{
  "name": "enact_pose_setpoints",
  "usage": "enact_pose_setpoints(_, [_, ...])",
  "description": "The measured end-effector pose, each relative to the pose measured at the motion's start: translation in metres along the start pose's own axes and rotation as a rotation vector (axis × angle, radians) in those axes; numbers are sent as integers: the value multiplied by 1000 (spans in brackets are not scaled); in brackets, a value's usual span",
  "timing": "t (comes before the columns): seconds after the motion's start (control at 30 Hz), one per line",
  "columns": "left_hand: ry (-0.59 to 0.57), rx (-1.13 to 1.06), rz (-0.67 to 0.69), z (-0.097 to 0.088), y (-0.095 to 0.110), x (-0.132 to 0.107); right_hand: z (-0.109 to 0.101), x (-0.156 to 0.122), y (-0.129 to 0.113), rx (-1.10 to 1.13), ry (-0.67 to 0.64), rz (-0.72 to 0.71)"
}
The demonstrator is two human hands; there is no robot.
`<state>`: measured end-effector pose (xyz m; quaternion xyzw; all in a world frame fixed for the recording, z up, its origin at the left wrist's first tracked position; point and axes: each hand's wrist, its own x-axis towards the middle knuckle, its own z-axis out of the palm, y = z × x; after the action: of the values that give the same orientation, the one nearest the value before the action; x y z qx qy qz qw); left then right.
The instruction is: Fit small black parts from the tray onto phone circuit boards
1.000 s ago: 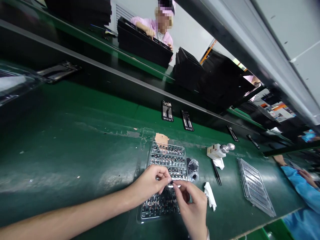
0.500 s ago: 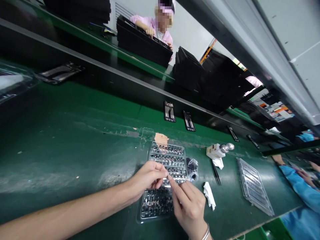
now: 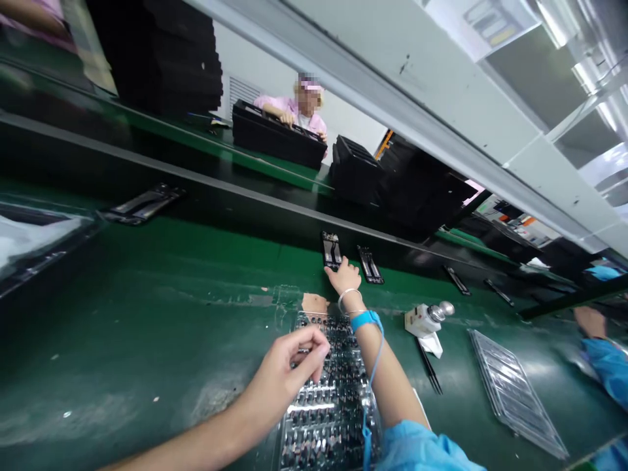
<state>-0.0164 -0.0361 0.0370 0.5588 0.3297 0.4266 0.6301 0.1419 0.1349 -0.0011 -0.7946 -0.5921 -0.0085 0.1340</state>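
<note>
My left hand (image 3: 300,361) hovers above a clear plastic tray (image 3: 314,407) with rows of small dark parts. Its thumb and fingertips are pressed together; anything between them is too small to make out. My right hand (image 3: 345,277), with a bracelet and a blue wrist strap at its wrist, stretches forward over the tray. Its thumb and fingers close around the near end of an opened phone frame (image 3: 331,247), hiding that end. Another phone frame (image 3: 370,264) lies just right of it.
A white bottle (image 3: 422,320) with a metal top stands on the right, beside a white cloth (image 3: 430,344) and black tweezers (image 3: 430,367). Farther right lie clear trays (image 3: 516,392). A ledge runs along the back; a person in pink (image 3: 289,110) works beyond.
My right hand has left the fingertips of my left hand and moved forward to the phone frame. The left hand stays over the tray. The view has tilted upward.
</note>
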Motion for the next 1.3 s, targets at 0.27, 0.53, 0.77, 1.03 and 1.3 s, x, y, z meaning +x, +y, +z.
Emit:
enact_pose_setpoints(0.27, [9,22,-32,0,0,1,25,11,1,11,32,39])
enact_pose_setpoints(0.53, [63,-177,-146,-6,-13,14,-16,15,16,281,0,46])
enact_pose_setpoints(0.77, [165,-448,-107,-31,-8,28,-65,-92,33,490,19,-253])
enact_pose_setpoints(1.03, [21,-124,-122,-8,-10,15,-70,-192,67,815,1,-300])
enact_pose_setpoints(1.3, [-398,230,-169,4,-3,-1,-55,-188,69,1436,-171,309])
